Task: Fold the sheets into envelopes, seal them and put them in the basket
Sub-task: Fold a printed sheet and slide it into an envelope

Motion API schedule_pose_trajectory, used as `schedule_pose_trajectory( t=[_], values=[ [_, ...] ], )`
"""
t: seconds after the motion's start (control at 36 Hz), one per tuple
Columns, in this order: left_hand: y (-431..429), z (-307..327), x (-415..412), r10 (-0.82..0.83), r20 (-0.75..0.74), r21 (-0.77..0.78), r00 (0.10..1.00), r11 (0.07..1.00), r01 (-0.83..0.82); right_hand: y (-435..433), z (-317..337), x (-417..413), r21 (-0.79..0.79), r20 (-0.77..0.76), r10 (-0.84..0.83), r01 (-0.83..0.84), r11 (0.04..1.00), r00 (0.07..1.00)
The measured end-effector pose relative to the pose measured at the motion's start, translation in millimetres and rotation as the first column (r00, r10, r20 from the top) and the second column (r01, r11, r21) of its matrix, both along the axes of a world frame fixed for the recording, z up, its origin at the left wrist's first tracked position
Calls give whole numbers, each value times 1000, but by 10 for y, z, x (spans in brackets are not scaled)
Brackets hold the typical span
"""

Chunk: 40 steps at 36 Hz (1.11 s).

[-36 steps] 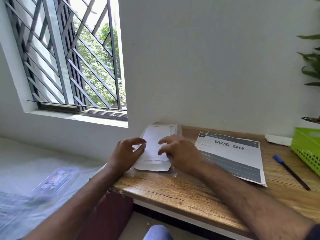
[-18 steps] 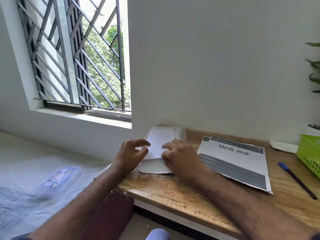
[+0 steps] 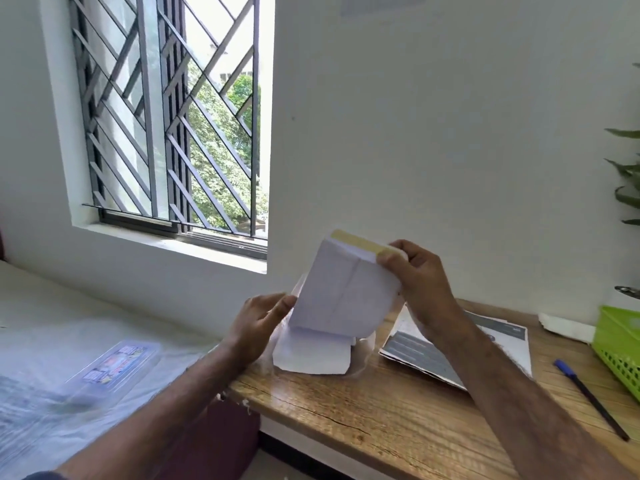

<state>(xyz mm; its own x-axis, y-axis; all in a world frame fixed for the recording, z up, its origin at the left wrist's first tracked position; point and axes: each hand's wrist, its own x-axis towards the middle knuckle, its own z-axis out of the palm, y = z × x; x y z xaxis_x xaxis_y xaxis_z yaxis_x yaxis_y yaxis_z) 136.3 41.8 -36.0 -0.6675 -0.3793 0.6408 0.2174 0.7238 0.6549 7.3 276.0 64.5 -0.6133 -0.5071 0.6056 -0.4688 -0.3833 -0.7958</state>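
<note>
A right hand (image 3: 419, 282) is pinching a white envelope (image 3: 343, 292) by its top corner, holding it tilted above the stack (image 3: 311, 356) on the wooden surface (image 3: 381, 420). The left hand (image 3: 258, 325), fingers (image 3: 282, 306) loosely bent, is touching its lower left edge. A green basket (image 3: 620, 344) is sitting far right.

Tilted white envelope (image 3: 343, 292), yellow-strip flap up, above envelope stack (image 3: 311, 356); printed sheets (image 3: 512, 344) and green basket (image 3: 616, 341) rightward.
</note>
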Motion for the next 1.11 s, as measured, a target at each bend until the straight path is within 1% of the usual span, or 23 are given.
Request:
schedule_pose_trajectory(
  t=[0.06,0.11,0.25,0.28,0.33,0.36,0.42,0.47,0.5,0.56,0.61,0.64,0.69,0.78,0.83,0.89,0.92,0.97,1.03,1.06,1.11],
  values=[
    [78,67,2,23,-34,-32,999,999,-24,57,61,-73,-68,132,9,0,998,991],
    [241,174,-16,18,-74,-22,997,1000,-20,133,119,-171,-123,253,3,29,992,967],
    [714,576,-246,-23,-136,-90,990,996,11,336,216,-440,-292,475,71,81,953,877],
    [764,683,-319,-41,-124,-81,991,996,31,377,231,-498,-330,506,90,96,939,858],
    [837,922,-472,-100,-99,-4,990,995,100,483,246,-630,-373,553,93,146,916,828],
    [853,1039,-552,-123,-82,27,989,992,125,541,248,-706,-372,575,74,180,911,815],
    [864,1229,-726,-124,10,1,992,992,124,667,251,-833,-331,618,22,235,914,786],
    [812,1373,-911,-141,151,-20,978,989,146,774,233,-943,-240,653,-40,257,936,756],
    [780,1429,-999,-156,217,-9,964,987,162,807,214,-990,-164,656,-90,258,952,749],
    [674,1482,-1207,-117,333,-8,936,992,127,847,153,-1077,38,613,-234,268,963,754],
    [537,1433,-1430,-41,423,-20,905,998,55,868,70,-1168,225,524,-379,305,925,763],
    [468,1373,-1533,6,457,-41,889,999,14,879,32,-1215,284,474,-442,343,895,761],
    [320,1171,-1726,64,527,-79,847,997,-26,910,-39,-1333,348,346,-574,467,813,742],
    [253,836,-1885,104,619,-128,779,991,-31,1012,-131,-1596,415,99,-735,643,644,671],
    [248,673,-1945,132,668,-162,732,986,-30,1084,-187,-1822,485,-1,-766,670,562,643],
    [261,592,-2007,182,719,-213,670,976,-36,1144,-235,-2022,574,-99,-763,663,480,639],
    [282,581,-2038,204,721,-239,662,970,-38,1176,-251,-2076,625,-152,-751,651,431,643],
    [366,600,-2129,250,691,-319,679,947,-24,1232,-280,-2137,720,-254,-715,621,310,652],
    [513,655,-2251,249,632,-384,734,923,18,1272,-304,-2192,771,-321,-683,600,214,656],
    [609,679,-2313,223,610,-383,760,923,36,1292,-316,-2230,782,-349,-672,598,175,653],
    [794,671,-2444,122,588,-322,799,942,92,1311,-331,-2293,798,-385,-651,591,122,654]
  ],
)
